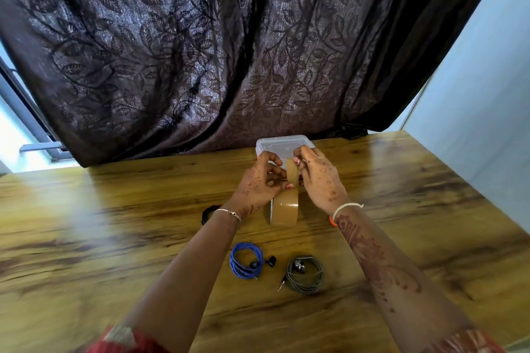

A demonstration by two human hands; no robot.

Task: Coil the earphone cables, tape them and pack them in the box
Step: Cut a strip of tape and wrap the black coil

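1. Count first: you've got two coiled earphone sets on the table point(114, 223), one blue coil point(246, 259) and one grey coil point(305, 275), plus one roll of brown tape point(284, 209) and one clear plastic box point(284, 144).
2. Something dark point(207, 213) peeks out just left of your left wrist, too hidden to name; an orange bit point(332, 221) shows at your right wrist.
3. Your left hand point(258, 183) and right hand point(319, 178) are close together, fingers pinching a pulled-out strip of tape point(292, 170) between them, the roll hanging just below your fingers.
4. The box sits right behind your hands, lid on, touching distance from your right fingertips.
5. Both coils lie between your forearms, nearer you than the roll, side by side and apart, blue nearer your left arm, grey nearer your right.
6. Room: open wood spreads wide to the left of your left arm and to the right of your right arm; the table's far edge runs just behind the box, against a dark curtain point(229, 51).
7. Looks: blue coil is tightly wound, dark earbuds poking out on its right; grey coil is looser, its plug sticking out at the lower left.
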